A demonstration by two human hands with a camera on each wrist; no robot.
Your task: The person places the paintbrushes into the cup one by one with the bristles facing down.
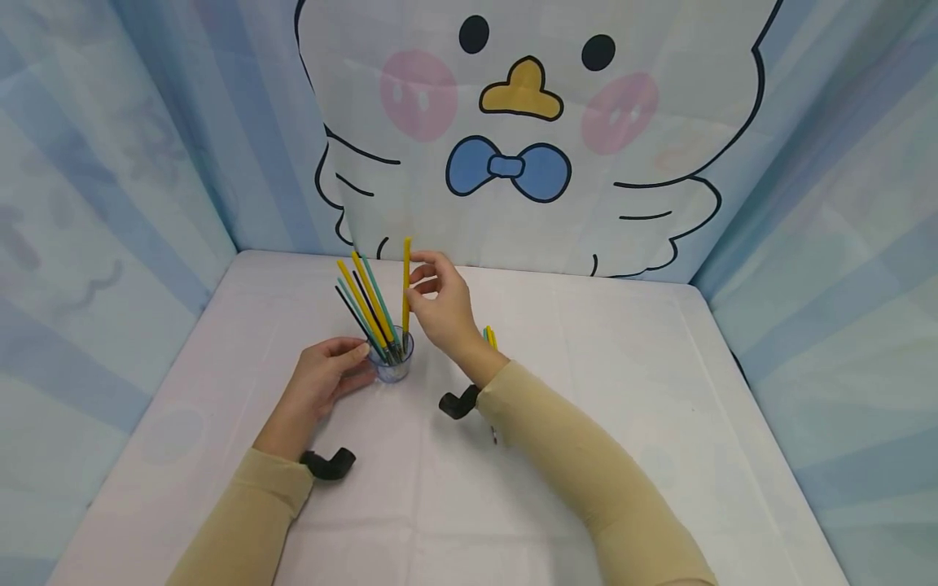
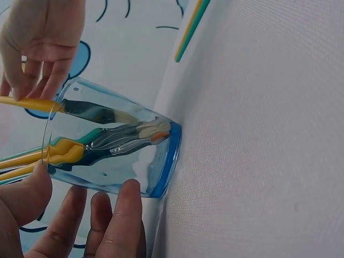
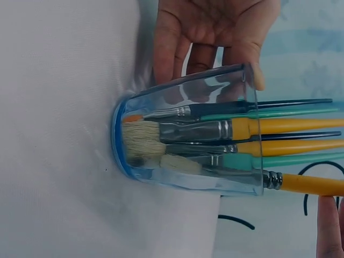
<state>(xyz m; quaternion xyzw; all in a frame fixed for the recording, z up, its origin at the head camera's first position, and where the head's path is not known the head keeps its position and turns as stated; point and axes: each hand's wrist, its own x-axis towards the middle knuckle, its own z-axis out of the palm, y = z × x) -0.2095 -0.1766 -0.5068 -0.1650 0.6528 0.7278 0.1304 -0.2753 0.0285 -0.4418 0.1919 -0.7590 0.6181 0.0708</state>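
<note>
A clear cup with a blue base (image 1: 392, 370) stands on the table, holding several paintbrushes with yellow, teal and black handles (image 1: 366, 305), bristles down. My left hand (image 1: 330, 370) holds the cup from its left side, thumb close to the rim and fingers along the wall, as the left wrist view shows. With its fingertips my right hand (image 1: 443, 305) pinches the handle of a yellow paintbrush (image 1: 406, 281). That brush is nearly upright, its bristle end inside the cup in the right wrist view, apart from the other handles.
More paintbrushes (image 1: 492, 335), yellow and teal, lie on the white-covered table (image 1: 630, 391), partly hidden beneath my right forearm. A cloth backdrop with a cartoon bird (image 1: 513, 220) hangs behind, and blue striped curtains (image 1: 95, 203) close both sides. Black straps (image 1: 330, 465) sit at the wrists.
</note>
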